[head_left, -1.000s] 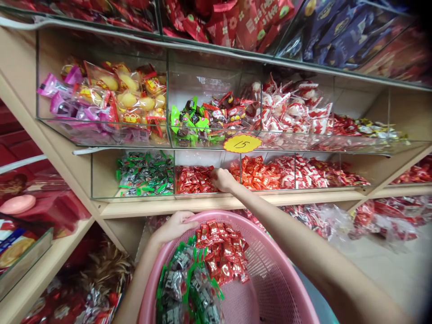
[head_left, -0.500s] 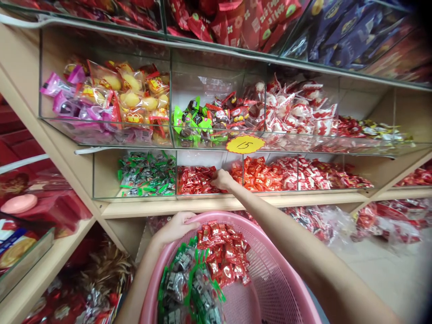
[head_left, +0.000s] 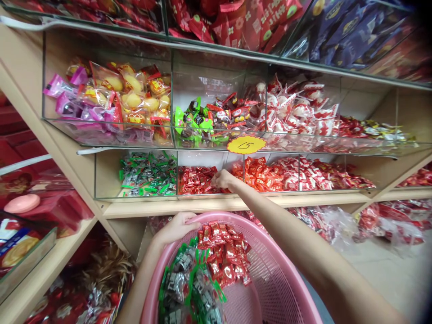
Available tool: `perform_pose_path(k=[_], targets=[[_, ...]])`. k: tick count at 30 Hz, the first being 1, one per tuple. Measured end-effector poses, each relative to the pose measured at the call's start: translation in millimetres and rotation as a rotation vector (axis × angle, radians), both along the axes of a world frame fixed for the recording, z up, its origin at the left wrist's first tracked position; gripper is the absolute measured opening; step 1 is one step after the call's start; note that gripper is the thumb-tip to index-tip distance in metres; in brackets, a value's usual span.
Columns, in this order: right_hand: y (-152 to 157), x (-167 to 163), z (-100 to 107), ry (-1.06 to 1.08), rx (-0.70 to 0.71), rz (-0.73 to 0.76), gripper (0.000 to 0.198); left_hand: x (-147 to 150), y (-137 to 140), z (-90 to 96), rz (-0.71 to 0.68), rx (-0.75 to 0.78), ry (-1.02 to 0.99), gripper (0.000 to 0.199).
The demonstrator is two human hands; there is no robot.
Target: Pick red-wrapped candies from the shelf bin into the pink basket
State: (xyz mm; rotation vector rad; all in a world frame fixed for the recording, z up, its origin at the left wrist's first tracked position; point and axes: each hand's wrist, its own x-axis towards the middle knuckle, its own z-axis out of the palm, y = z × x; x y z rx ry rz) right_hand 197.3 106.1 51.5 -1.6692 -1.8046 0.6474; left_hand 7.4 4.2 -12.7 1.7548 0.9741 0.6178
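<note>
A pink plastic basket [head_left: 293, 288] is at the bottom centre, its rim gripped by my left hand [head_left: 177, 227]. Inside it, red-wrapped candies [head_left: 224, 254] lie at the far side and green-and-clear packets [head_left: 192, 288] at the left. My right hand [head_left: 222, 180] reaches past the basket into a lower shelf compartment, at the right edge of a pile of small red candies [head_left: 197, 179]. Its fingers are curled together and touch the pile; whatever is between them is hidden.
Green-and-silver candies [head_left: 148, 173] fill the compartment to the left, orange-red ones [head_left: 263, 174] to the right. A glass-fronted tray above bears a yellow price tag [head_left: 246, 144] and overhangs the lower row. Plastic bags of sweets [head_left: 330, 225] lie beneath the shelf at the right.
The view has shifted very slightly. My right hand stays in the red candy compartment and my left hand stays on the basket rim.
</note>
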Motion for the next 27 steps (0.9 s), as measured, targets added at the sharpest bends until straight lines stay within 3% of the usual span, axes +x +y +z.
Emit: perform_pose_path(k=[4, 12, 20, 23, 27], targets=[[-7, 6, 11, 0.038, -0.024, -0.006, 0.005, 0, 0, 1.4, 0.003, 0.019, 0.009, 0.033], [-34, 20, 30, 0.108, 0.164, 0.008, 0.013, 0, -2, 1.2, 0.007, 0.002, 0.005, 0.035], [-81, 34, 18, 0.329, 0.343, 0.244, 0.021, 0, 0, -0.5, 0.011, -0.003, 0.006, 0.035], [-102, 40, 15, 0.310, 0.419, 0.257, 0.022, 1, -1, 1.2, 0.017, -0.006, 0.011, 0.035], [-126, 45, 16, 0.294, 0.416, 0.226, 0.022, 2, -2, 3.9, 0.016, 0.004, 0.013, 0.033]])
